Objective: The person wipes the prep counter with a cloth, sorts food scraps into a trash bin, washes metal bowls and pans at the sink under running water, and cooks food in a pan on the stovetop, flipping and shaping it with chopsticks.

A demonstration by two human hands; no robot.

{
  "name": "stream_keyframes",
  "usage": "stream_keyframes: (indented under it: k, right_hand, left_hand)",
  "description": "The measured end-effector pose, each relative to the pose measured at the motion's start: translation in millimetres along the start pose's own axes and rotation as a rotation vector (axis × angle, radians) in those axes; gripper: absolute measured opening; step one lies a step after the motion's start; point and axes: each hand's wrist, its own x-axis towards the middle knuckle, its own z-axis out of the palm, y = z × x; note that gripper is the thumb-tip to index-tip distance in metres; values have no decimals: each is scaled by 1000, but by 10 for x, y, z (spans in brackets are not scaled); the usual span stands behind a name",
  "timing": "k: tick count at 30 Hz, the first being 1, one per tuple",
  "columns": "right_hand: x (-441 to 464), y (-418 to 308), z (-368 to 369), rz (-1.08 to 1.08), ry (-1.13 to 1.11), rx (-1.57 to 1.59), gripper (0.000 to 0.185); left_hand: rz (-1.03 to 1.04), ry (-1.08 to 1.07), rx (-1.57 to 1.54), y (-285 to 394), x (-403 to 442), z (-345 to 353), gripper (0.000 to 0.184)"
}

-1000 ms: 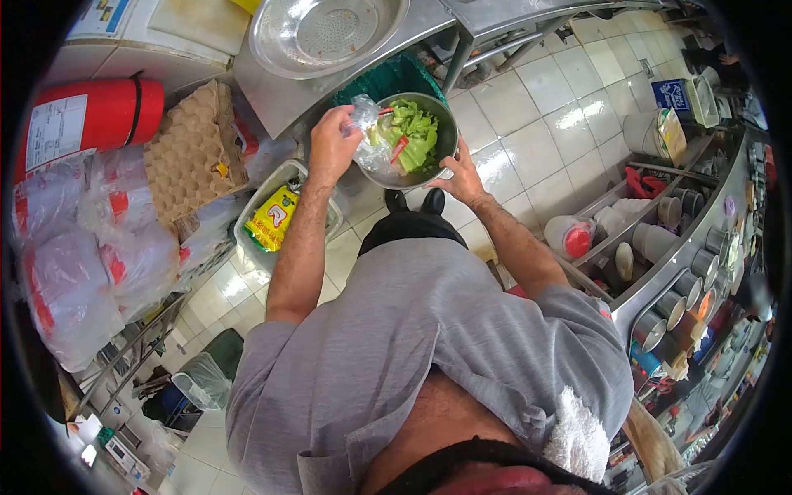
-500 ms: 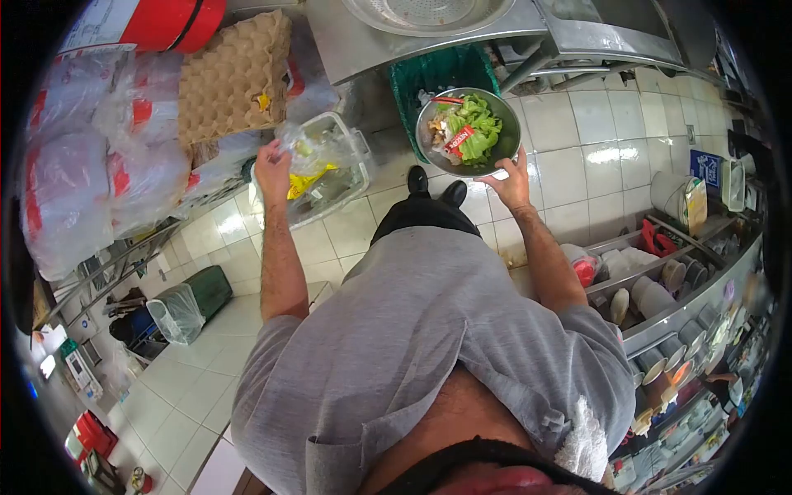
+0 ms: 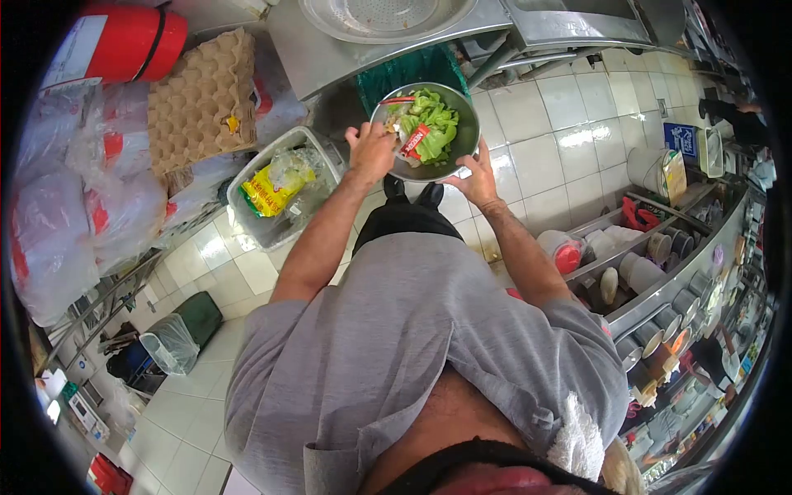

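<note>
My right hand (image 3: 475, 178) grips the near right rim of a round metal bowl (image 3: 467, 124). At the bowl's left rim is my left hand (image 3: 371, 153), fingers curled over the edge; their tips are partly hidden among the scraps. Green lettuce leaves (image 3: 437, 124) fill the middle of the bowl, with a red packet (image 3: 415, 142) bearing white letters on top. Just beyond the bowl stands a bin with a green liner (image 3: 412, 69), partly covered by it. Left of my left arm, a grey plastic tub (image 3: 268, 239) holds a yellow printed bag (image 3: 276, 186) and clear plastic.
A steel counter (image 3: 305, 58) with a large perforated metal pan (image 3: 388, 16) is ahead. Cardboard egg trays (image 3: 198, 107) sit on wrapped packs (image 3: 58, 231) at the left. On the right is a steel shelf unit (image 3: 627, 309) with stacked dishes. White tiles (image 3: 528, 115) cover the floor.
My left hand has moved right, from the plastic tub to the bowl's left rim. The clear plastic it held now lies in the tub. The view has shifted slightly.
</note>
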Motion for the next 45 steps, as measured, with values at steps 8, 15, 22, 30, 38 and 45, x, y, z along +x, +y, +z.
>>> stream_keyframes:
  k: [8, 15, 22, 30, 38, 45]
  right_hand:
    - [-7, -85, 48, 38, 21, -13, 45]
    - [38, -103, 45, 3, 24, 18, 44]
    - [-9, -48, 63, 60, 24, 54, 45]
    - [-17, -21, 78, 77, 2, -15, 46]
    - [-64, 28, 103, 57, 46, -4, 46]
    - [-72, 53, 121, 78, 26, 5, 46]
  left_hand:
    - [-159, -101, 24, 287, 192, -1, 41]
    - [-215, -326, 80, 161, 204, 277, 34]
    - [-89, -175, -181, 194, 89, -207, 17]
    - [-8, 67, -594, -23, 165, -327, 15]
    - [-247, 232, -793, -731, -686, -855, 12]
    - [-512, 75, -1, -1238, -1148, -498, 22]
